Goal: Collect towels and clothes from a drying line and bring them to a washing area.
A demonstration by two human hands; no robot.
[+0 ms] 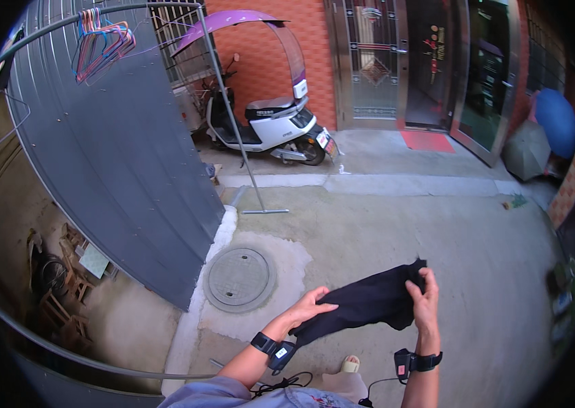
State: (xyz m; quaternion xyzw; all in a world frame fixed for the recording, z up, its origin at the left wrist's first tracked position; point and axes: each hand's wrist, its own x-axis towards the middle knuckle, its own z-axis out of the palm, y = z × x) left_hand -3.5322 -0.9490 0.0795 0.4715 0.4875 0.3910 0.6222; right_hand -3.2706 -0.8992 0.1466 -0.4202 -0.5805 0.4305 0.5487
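Note:
A folded black cloth garment stretches between my two hands above the concrete ground. My left hand grips it near its left end, thumb on top and the fingers mostly behind the cloth. At the far right end, my right hand pinches the upper edge between thumb and fingers. The garment slants, its right end higher in the picture, and a loose part hangs below my left wrist. What kind of garment it is I cannot tell. Each wrist wears a black strap with a small box.
A metal clothes rack carries several coloured hangers at upper left. Beyond it stands a white scooter with a purple canopy. A round manhole cover lies left of my hands. Umbrellas rest by the open door.

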